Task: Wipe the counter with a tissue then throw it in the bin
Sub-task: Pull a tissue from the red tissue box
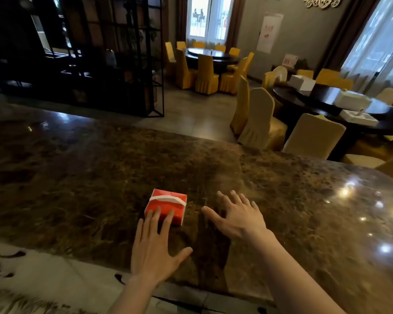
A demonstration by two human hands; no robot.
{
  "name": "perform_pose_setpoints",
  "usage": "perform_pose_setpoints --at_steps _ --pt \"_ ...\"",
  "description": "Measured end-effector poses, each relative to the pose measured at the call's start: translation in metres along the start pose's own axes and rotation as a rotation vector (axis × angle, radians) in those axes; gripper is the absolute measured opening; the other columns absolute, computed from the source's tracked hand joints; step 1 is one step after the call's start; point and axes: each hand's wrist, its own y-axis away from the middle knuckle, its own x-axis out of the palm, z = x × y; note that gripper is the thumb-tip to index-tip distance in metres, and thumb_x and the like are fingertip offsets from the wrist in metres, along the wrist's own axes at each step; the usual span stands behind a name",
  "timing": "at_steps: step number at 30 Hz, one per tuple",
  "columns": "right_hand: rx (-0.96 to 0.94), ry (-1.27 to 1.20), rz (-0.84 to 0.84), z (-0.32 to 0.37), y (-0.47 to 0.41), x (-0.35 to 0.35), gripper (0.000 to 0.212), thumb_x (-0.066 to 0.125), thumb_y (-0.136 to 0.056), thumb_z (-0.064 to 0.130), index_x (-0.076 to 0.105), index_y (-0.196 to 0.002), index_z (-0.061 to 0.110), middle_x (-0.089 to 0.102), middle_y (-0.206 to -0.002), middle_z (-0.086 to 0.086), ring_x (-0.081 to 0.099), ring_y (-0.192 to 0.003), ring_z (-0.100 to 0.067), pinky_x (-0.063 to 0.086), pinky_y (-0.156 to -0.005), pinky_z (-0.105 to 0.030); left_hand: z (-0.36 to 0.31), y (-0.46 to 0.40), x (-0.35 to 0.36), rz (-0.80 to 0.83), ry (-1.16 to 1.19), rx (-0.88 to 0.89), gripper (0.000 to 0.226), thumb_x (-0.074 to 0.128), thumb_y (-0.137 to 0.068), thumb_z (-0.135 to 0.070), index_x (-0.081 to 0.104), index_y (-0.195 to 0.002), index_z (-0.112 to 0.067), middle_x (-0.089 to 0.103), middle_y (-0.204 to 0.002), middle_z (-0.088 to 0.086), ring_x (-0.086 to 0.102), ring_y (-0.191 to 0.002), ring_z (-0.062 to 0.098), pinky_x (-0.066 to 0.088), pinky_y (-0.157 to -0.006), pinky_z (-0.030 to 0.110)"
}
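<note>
- Tissue pack, small, red and soft, with a white strip on top (166, 206), sits on the dark brown speckled stone counter (77, 177).
- Left hand (153, 250) has its fingers spread wide, tips on the pack's near edge, holding nothing.
- Right hand (237, 215) floats just beside it, fingers wide, empty.
- Best way, I think: hold the pack down, pull one tissue slowly.
- Yellow-covered chairs (207, 73) stand far behind. No bin shows.

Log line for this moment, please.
phase: reaching | left hand: open, fingertips at red tissue box | right hand: open, empty | counter: unwiped
</note>
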Motion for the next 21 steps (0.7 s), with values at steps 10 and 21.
perform_pose_setpoints --at_steps 10,21 --pt "-0.047 0.027 -0.032 0.01 -0.033 0.012 0.096 0.021 -0.079 0.093 0.014 -0.16 0.041 0.009 -0.172 -0.001 0.006 -0.158 -0.029 0.009 -0.127 -0.053 0.007 -0.043 0.012 -0.089 0.028 -0.089 0.077 0.049 -0.097 -0.064 0.027 -0.16 -0.025 0.027 -0.169 0.015 0.012 -0.159 0.038 0.025 -0.127 0.055" --pt "-0.332 -0.037 -0.292 0.05 -0.076 0.022 0.064 0.073 -0.09 0.046 0.047 -0.147 0.034 0.057 -0.145 0.006 0.054 -0.131 -0.018 0.051 -0.1 -0.037 -0.003 -0.076 0.037 -0.05 -0.044 -0.049 0.079 0.009 -0.1 -0.069 0.026 -0.162 -0.023 0.018 -0.173 0.015 -0.004 -0.16 0.035 0.027 -0.126 0.055"
